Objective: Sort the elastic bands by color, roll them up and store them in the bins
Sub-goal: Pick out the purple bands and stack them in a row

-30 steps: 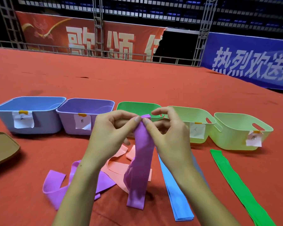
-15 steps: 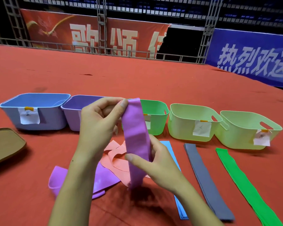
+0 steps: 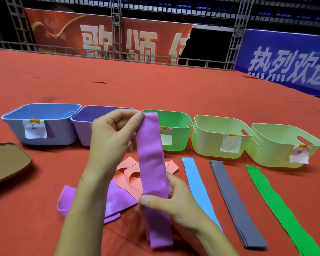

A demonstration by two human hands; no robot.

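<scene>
Purple band (image 3: 151,169) looking glossy, smooth rubber, bins (image 3: 220,145) showing satin plastic with paper labels (image 3: 231,142), red cloth (image 3: 155,89) lying matt, metal truss (image 3: 116,26) at 12 o'clock.

Five plastic bins stand in a row on the red cloth-covered table (image 3: 174,93): from left, the blue plastic bin (image 3: 44,126), purple plastic bin (image 3: 85,130), green plastic bin (image 3: 175,133) and two pale-green plastic bins (image 3: 211,143) (image 3: 273,154). Before them lie, left to right, a loose purple elastic band (image 3: 116,202), pink elastic bands (image 3: 129,174), a blue elastic band (image 3: 198,187), a grey elastic band (image 3: 235,204) and a green elastic band (image 3: 277,206). A brown tray (image 3: 6,161) sits far left.
</scene>
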